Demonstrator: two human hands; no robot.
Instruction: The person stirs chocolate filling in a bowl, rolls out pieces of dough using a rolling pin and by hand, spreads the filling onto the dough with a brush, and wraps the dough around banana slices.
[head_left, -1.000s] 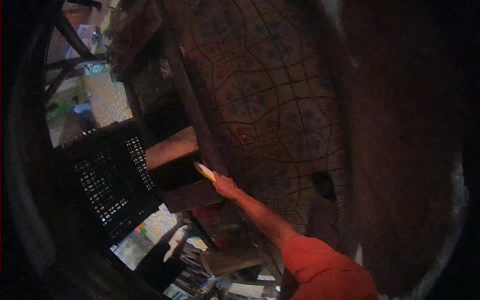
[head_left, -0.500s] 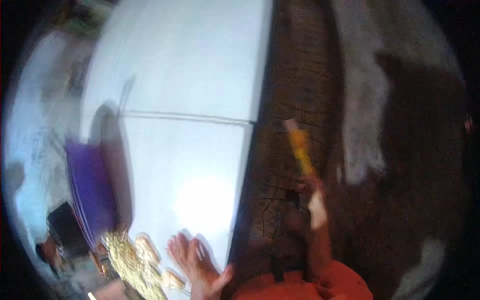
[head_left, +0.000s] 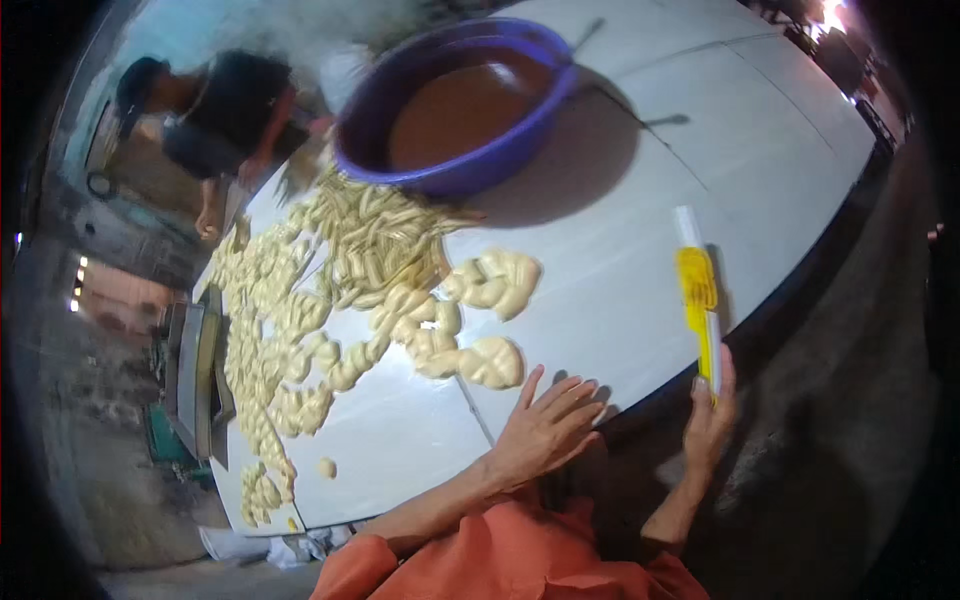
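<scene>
Many dough pieces [head_left: 330, 290] already shaped, spread across white table [head_left: 620, 300] below purple bowl [head_left: 465, 105]. Left hand [head_left: 545, 425] flat, fingers spread, on table edge near last lump. Right hand [head_left: 710, 420] clamped on yellow tool [head_left: 697, 295]. More shaping probably left.

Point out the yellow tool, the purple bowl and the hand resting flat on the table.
yellow tool [head_left: 697, 285]: head view, on its yellow middle section.
purple bowl [head_left: 470, 172]: head view, on the near outer wall.
left hand [head_left: 545, 430]: head view, on the back of the hand, flat at the table edge.
</scene>
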